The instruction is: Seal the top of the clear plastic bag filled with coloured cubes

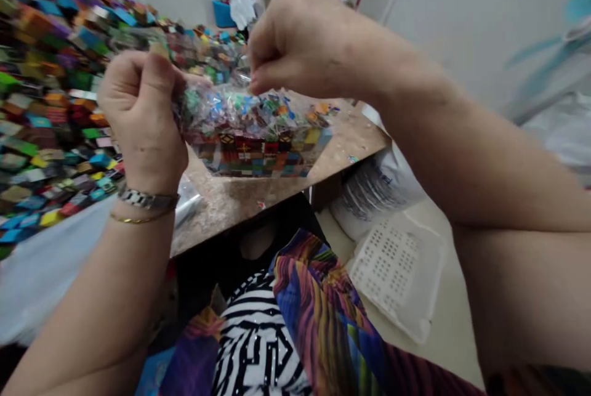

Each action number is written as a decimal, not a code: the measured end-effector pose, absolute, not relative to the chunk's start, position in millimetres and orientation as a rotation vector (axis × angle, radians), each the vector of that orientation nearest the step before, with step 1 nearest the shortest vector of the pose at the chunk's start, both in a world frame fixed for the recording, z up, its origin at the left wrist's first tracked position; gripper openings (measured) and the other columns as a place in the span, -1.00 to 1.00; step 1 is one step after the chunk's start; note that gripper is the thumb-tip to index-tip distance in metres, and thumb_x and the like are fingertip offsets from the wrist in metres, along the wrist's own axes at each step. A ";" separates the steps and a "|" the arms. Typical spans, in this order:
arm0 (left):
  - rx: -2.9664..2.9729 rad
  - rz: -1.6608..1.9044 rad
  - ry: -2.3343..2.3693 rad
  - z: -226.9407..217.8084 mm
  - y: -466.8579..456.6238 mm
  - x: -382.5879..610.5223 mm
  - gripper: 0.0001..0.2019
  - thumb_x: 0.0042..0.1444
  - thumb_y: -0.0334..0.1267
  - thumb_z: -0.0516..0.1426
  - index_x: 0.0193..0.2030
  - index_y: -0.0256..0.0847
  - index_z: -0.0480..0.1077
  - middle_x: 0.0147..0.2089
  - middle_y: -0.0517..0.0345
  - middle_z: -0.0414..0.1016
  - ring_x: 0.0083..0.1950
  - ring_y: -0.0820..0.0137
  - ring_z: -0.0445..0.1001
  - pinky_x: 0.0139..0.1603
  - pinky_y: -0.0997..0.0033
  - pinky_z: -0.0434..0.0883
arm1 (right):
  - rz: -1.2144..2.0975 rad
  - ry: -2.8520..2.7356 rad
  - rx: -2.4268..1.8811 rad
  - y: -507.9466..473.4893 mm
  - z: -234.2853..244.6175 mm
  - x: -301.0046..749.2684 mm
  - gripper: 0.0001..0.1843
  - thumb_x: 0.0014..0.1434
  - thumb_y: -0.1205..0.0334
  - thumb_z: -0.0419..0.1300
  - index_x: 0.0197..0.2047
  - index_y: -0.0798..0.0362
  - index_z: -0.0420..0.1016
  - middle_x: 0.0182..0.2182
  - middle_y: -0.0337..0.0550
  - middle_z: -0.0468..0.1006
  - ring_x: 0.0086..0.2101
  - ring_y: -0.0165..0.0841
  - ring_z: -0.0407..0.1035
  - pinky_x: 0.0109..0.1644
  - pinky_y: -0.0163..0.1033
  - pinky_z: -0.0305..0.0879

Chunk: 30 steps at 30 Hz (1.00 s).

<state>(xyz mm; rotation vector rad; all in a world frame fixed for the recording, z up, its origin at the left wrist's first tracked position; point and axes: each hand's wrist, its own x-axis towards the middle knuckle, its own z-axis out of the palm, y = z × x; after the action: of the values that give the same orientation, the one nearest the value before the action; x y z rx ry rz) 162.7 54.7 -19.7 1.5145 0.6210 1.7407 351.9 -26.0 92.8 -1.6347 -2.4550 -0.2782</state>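
Patterned fabric on the lap lies nearest, and above it both hands, left and right, pinch shut the clear bag of coloured cubes over the table; gathering the neck evenly should keep cubes from spilling.

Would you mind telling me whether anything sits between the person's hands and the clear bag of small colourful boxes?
Nothing visible does: the left hand and right hand both already pinch the top of the clear bag directly.

Soft, even indoor light, probably from overhead; motion blur smears the colourful pile at left, and the edges bow with wide-angle distortion
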 end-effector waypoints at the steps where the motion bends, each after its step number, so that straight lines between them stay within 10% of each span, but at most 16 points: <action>1: 1.610 1.674 0.567 -18.0 41.7 169.8 -0.63 0.21 0.10 0.22 -0.37 -0.17 0.38 -0.41 0.24 0.43 -0.31 0.43 0.52 -0.20 0.37 0.51 | -0.299 -2.451 -1.669 -41.9 92.8 359.4 -0.58 0.27 0.00 0.22 -0.15 0.23 0.67 -0.41 -0.31 0.51 -0.23 -0.42 0.48 -0.03 -0.25 0.27; 13: 1.823 1.049 0.201 -63.0 0.8 259.2 -0.54 0.28 0.19 0.09 -0.05 -0.19 0.49 -0.05 0.06 0.59 -0.12 0.32 0.62 -0.17 0.33 0.51 | 0.173 -1.985 -2.258 -227.4 15.9 446.9 -0.67 0.34 0.04 0.18 -0.36 0.00 0.63 -0.37 -0.18 0.60 -0.27 -0.28 0.50 -0.18 -0.22 0.32; 30: 2.456 0.838 0.488 -118.0 4.8 331.7 -0.72 0.16 -0.01 0.14 -0.24 -0.17 0.53 -0.27 0.10 0.55 -0.36 0.39 0.39 -0.28 0.40 0.34 | 0.739 -0.435 -3.098 -426.6 -266.9 539.8 -0.63 0.31 0.04 0.09 -0.13 -0.01 0.69 -0.18 -0.03 0.69 -0.19 -0.20 0.52 -0.29 -0.24 0.21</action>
<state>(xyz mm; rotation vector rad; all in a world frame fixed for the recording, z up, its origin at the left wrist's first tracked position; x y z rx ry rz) 331.7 4.8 -118.0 2.4565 0.4875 0.8381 539.8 -426.6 -266.9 -3.0977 -0.4346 0.7393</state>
